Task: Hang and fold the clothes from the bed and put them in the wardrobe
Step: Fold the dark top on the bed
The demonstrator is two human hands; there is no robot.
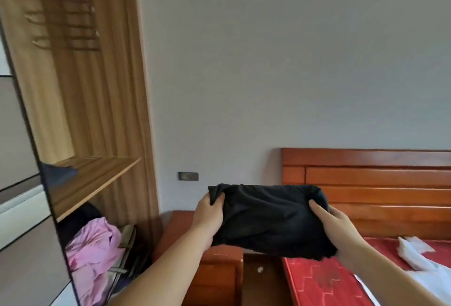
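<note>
We hold a folded black garment [271,220] in the air between the bed [324,281] and the wardrobe [80,110], our left hand [210,218] gripping its left end and our right hand [341,227] its right end, fingers [317,210] curled over the cloth, thumbs on top. We judge the folding done and the carrying in hand; next we need to swing left and slide the bundle flat onto the wooden shelf [97,179], where a dark piece of clothing [58,174] already lies at the near end. The shelf's front edge and the dark door frame [36,147] stand in the path, so we should lift clear of both. Below, a pink garment [95,252] fills the lower space. White clothes [419,259] wait on the bed
</note>
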